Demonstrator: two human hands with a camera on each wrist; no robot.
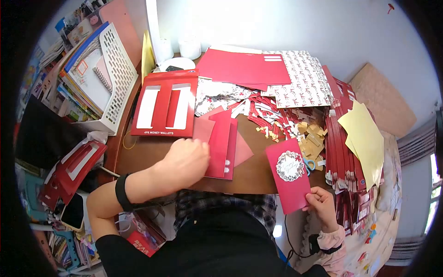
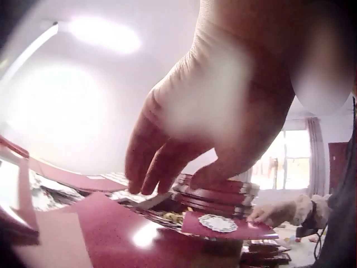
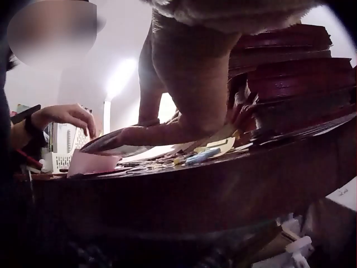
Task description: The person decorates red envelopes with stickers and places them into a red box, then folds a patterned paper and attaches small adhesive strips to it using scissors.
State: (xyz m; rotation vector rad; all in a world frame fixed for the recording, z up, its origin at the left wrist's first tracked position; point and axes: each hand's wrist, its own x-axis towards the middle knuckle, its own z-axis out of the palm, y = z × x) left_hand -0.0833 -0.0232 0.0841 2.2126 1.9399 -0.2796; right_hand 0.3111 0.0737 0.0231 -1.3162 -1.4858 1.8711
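Note:
My right hand [image 1: 322, 205] pinches the lower right corner of a red money wallet [image 1: 285, 184], a card with a round white wreath print [image 1: 290, 166] on its front. Above a few red wallets [image 1: 224, 147] hovers my left hand [image 1: 187, 159], its fingers pointing down and loosely bent, holding nothing. Beneath those wallets, pink translucent sheets [image 1: 242, 150] stick out. In the left wrist view a gap shows between the fingertips and the red surface [image 2: 128, 229] below.
A red box with two windows [image 1: 159, 115] lies at the left, near a white file rack [image 1: 121, 69]. Red and patterned sheets [image 1: 302, 74] lie at the back. Paper scraps [image 1: 267, 115], blue-handled scissors [image 1: 310, 165] and stacked red packs [image 1: 339, 152] sit to the right, beside yellow sheets [image 1: 364, 134].

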